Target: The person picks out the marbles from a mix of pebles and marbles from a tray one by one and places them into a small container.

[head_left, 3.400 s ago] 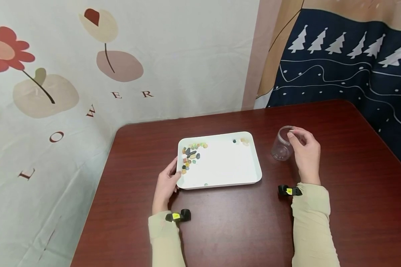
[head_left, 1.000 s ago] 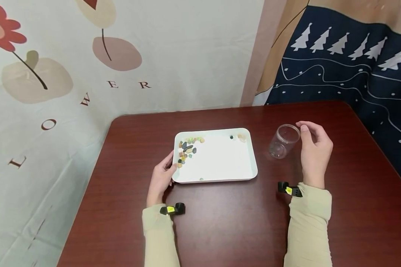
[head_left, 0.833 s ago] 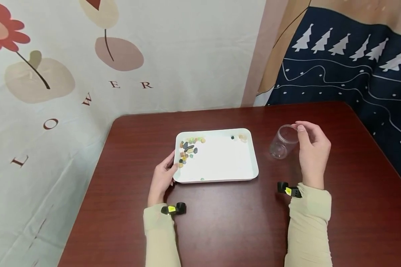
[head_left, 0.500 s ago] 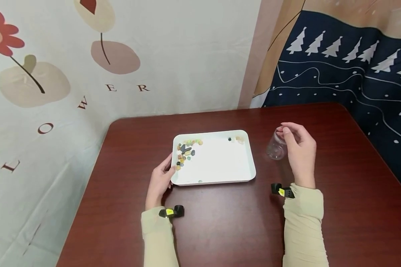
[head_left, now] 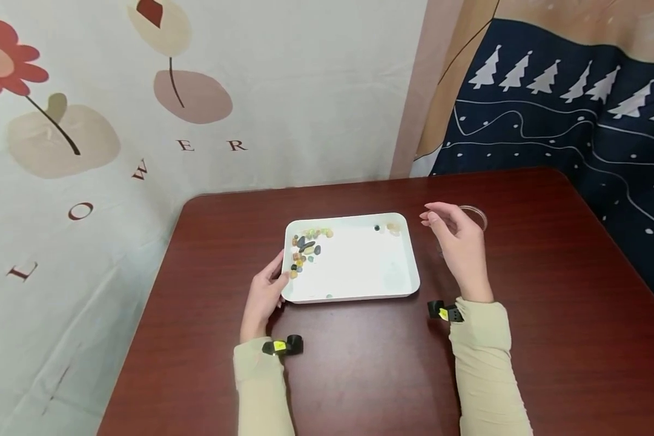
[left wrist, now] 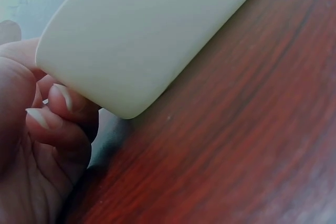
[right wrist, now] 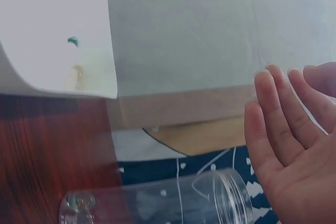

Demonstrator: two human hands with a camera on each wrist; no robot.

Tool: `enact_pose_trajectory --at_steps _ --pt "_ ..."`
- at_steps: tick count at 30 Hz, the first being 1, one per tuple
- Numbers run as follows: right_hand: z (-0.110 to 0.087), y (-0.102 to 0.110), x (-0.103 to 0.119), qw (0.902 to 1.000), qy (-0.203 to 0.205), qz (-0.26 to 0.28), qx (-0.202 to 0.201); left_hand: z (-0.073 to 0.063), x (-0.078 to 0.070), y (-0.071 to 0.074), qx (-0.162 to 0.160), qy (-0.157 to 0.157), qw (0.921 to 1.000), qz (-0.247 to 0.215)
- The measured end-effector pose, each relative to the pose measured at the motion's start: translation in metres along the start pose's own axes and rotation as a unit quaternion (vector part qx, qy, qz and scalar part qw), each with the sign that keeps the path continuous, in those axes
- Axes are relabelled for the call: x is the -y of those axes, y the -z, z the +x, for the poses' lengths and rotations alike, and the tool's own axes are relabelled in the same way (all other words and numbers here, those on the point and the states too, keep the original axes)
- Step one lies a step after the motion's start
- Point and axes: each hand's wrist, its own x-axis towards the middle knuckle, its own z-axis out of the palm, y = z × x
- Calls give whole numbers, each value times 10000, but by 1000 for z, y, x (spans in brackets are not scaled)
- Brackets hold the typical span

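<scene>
My left hand [head_left: 263, 297] grips the left edge of a white tray [head_left: 360, 260], thumb over the rim; the left wrist view shows curled fingers beneath its corner. Small coloured stones [head_left: 307, 243] cluster along the tray's left side. A dark stone [head_left: 377, 227] and pale stones [head_left: 394, 229] lie at its far right corner. My right hand [head_left: 460, 248] hovers just right of the tray, fingers loosely bent, nothing visible between them. Behind it stands a clear jar [right wrist: 152, 203], mostly hidden in the head view, with a greenish stone [right wrist: 81, 201] at its bottom.
Everything sits on a dark red-brown wooden table [head_left: 354, 363]. A pale flower-print cloth [head_left: 316, 91] hangs at the back, and a navy cloth with white trees [head_left: 550, 121] hangs at the right.
My right hand has moved from the jar's mouth, where its fingers dipped at the rim, leftward toward the tray. The left hand keeps its hold on the tray.
</scene>
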Motion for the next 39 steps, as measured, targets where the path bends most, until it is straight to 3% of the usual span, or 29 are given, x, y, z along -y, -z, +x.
enact_pose_trajectory --at_steps 5,12,32,39 --pt "5 -3 1 9996 74 -94 261 4 -3 -7 100 -64 9999 52" --pt "10 -14 10 9917 320 -886 874 5 -4 -11 128 -66 9999 92" --pt "21 -52 3 9727 303 -1380 1839 -4 -4 -5 68 229 9996 124" --pt "27 -72 10 9659 214 -1451 2133 -5 -4 -2 -39 88 9999 39"
